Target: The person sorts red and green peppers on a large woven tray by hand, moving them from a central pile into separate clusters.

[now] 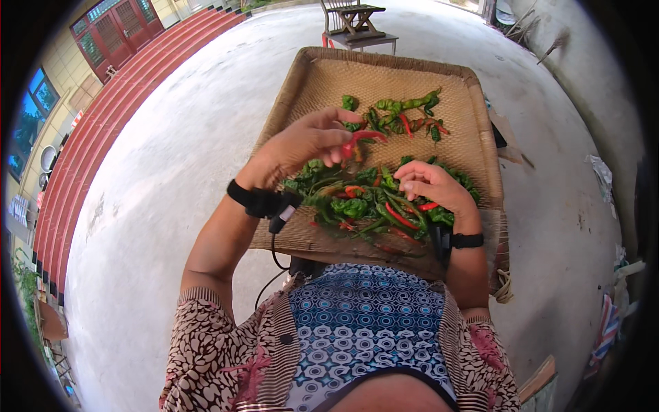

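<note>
A shallow woven tray [329, 75] lies in front of me. My left hand [312, 141] is raised over its left side, with thumb and fingers closed on a red chili pepper [364, 136]. Below my hands, nearest my body, is a dense heap of green peppers [353, 206] mixed with red ones. My right hand [439, 187] hovers low over the heap's right side, its fingers loosely curved and apart, and I see nothing held in it. Farther up the tray lies a looser group of twisted green and red peppers [405, 117].
A wooden chair [357, 20] stands beyond the tray's far edge. Red steps [137, 82] run along a building at the left. A grey wall [590, 89] rises on the right. A dark cable [276, 254] hangs from my left wrist strap.
</note>
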Demonstrator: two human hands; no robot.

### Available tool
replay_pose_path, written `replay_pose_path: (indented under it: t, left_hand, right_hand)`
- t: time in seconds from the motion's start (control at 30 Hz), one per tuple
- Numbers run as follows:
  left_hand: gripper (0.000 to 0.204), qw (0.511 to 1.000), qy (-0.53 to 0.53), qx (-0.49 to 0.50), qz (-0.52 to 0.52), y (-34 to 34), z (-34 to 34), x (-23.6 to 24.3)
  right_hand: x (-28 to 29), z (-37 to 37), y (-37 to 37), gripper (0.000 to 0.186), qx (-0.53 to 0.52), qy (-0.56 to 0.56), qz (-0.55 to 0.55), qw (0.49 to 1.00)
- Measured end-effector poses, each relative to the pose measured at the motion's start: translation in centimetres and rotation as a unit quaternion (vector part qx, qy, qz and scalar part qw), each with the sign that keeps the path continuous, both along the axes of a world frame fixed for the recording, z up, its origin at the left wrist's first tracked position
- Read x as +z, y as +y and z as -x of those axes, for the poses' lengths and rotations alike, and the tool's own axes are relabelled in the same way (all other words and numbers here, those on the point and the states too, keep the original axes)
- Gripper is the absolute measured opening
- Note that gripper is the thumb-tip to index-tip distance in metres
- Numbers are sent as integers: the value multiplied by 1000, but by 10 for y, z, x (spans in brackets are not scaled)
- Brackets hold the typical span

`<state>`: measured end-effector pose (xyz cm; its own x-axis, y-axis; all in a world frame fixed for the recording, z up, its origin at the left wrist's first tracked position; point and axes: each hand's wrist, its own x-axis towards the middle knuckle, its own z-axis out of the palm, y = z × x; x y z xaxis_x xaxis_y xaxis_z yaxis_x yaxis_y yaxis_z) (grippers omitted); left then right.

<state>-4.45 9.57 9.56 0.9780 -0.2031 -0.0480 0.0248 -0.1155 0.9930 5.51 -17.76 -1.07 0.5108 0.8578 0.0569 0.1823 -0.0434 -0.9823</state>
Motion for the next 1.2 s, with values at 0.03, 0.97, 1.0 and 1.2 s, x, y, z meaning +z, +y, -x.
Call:
replay_pose_path:
  t: [0.03,0.97,1.0,1.2]
  left_hand:
    - [32,997,17,-14,71,-9,-3,-3]
    - [30,856,23,-284,-431,29,23,-40]
    - [29,825,7,-313,-470,38,31,-59]
    - [21,788,-114,-215,-565,34,66,-78]
  right_hand:
    - [2,1,0,28,9,0,-11,1000]
    - [-4,-1,1,26,-12,-23,-14,1000]
    - [-3,0,3,26,-8,-23,-16,1000]
    - [-2,1,2,26,-5,-14,-10,1000]
